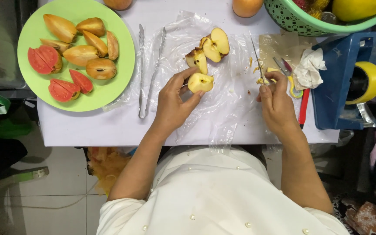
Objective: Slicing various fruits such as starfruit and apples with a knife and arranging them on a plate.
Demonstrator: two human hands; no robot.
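My left hand (172, 103) pinches a peeled apple quarter (200, 82) over a sheet of clear plastic film (223, 100) on the white table. Just beyond it lie two more apple pieces (212, 47), cut sides up, with red-yellow skin. My right hand (276, 102) grips the handle of a thin knife (256, 55), blade pointing away from me over the film. Small bits of peel lie near the blade.
A green plate (35, 26) with sapodilla wedges and red guava pieces sits at the left. Metal tongs (146, 69) lie beside it. A green basket (301, 21) of fruit, a blue tape dispenser (340, 82), crumpled tissue (309, 67) and a red-handled tool (303, 109) crowd the right.
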